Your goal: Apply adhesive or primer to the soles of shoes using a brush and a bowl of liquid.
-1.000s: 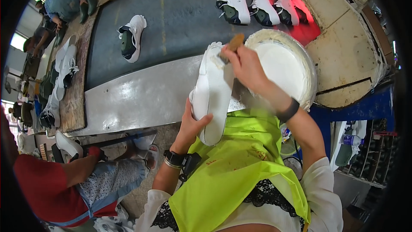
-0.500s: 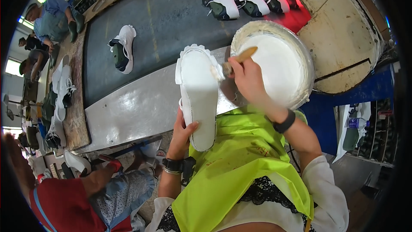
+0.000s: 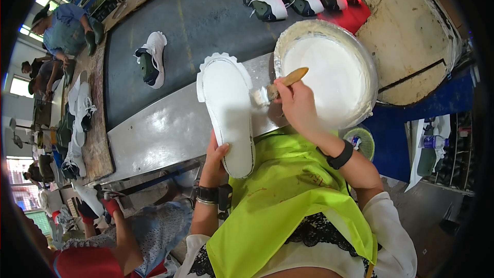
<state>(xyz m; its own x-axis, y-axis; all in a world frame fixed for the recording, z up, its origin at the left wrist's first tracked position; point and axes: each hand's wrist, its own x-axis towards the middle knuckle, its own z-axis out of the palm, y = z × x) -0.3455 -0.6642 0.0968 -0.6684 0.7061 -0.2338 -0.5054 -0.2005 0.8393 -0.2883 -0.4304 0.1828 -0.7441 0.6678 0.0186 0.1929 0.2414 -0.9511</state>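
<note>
My left hand is closed round the heel end of a white shoe, whose pale underside faces up toward me. The sole's toe end, with a scalloped rim, points away and looks coated in wet white. In my right hand is a paintbrush, gripped near its bristles with the wooden handle end sticking up. Its white-smeared bristles are just right of the shoe's edge, apart from it. Right behind that hand stands a wide bowl of thick white liquid, its rim crusted.
A dark conveyor belt carries a white-and-green shoe at left and several more at the far right under red light. A metal ledge runs along its near side. Co-workers sit at left, one in red close by.
The brush has come off the sole's right edge. The shoe has shifted slightly left and tilted. The co-worker in red has leaned and moved their gloved hands.
</note>
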